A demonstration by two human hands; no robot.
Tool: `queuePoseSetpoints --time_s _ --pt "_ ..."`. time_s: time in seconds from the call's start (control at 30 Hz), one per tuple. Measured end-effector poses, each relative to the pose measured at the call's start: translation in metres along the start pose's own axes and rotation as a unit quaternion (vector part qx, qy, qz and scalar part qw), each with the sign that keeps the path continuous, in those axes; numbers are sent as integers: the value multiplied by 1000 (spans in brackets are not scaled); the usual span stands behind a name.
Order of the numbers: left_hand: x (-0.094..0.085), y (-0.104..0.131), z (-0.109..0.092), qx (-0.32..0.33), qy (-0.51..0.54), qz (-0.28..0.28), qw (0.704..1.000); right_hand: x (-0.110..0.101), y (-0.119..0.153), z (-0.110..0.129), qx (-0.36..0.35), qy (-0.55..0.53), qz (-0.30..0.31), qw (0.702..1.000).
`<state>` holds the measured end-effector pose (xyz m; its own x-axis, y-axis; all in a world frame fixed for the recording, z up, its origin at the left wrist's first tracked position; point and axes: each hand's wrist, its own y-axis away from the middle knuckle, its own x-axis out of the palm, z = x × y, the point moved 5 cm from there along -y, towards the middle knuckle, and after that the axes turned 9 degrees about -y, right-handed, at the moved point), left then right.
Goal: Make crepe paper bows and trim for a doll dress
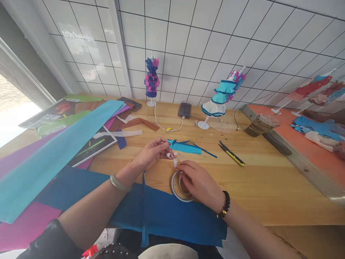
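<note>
My left hand point(156, 153) is closed, with thumb and fingertips pinching the gathered end of a turquoise crepe paper strip point(188, 148) edged in dark blue. A small white curl of tape hangs at its fingers. My right hand point(201, 182) is closed on a roll of double-sided tape point(174, 190), which stands tilted on the table. A short white tail of tape point(175, 162) rises from the roll toward my left hand. Under my forearms lies a wide dark blue crepe paper sheet point(167, 212) with a narrow blue strip point(143, 205) across it.
Yellow-handled thread snips point(232, 154) lie to the right. Folded crepe paper point(67, 151) and magazines point(93, 145) cover the left side. Behind stand two small dress forms in paper dresses point(152, 79) point(217, 99), and a charger point(184, 110). A cup point(260, 126) is near an orange surface point(318, 158).
</note>
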<state>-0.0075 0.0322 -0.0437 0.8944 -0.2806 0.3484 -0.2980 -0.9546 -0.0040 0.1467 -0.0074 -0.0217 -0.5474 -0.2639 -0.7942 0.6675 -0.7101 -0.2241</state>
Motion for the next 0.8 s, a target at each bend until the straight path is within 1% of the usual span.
queuePoseSetpoints --time_s 0.1,0.2,0.33,0.43,0.5,0.57,0.6,0.67,0.7,0.73,0.8 --pt "0 0 0 -2 8 0 1000 9 3 -3 6 86 11 996" --pt "-1 1 -1 -2 24 -5 1000 6 8 -4 -1 124 -10 992" --pt "0 1 -1 -10 34 -7 999 -16 22 -1 -11 145 -65 987" --pt "3 1 3 -27 16 7 999 -33 33 3 -12 173 -74 982" --pt "2 1 4 -26 -13 4 1000 -44 40 3 -10 185 -73 980" --pt "-1 0 3 -14 -35 -16 999 -58 48 1 1 189 -84 978" --pt "-3 0 1 -6 -39 -27 999 -66 52 -1 10 187 -99 977" --pt "-7 0 -2 8 -36 -47 998 -87 63 -8 47 176 -132 974" --pt "-9 -1 -3 14 -35 -53 998 -100 69 -14 78 171 -152 970" --pt "-10 -1 -4 19 -34 -55 998 -113 76 -20 114 173 -176 962" --pt "-11 -2 -5 26 -35 -60 997 -144 91 -35 168 206 -242 933"
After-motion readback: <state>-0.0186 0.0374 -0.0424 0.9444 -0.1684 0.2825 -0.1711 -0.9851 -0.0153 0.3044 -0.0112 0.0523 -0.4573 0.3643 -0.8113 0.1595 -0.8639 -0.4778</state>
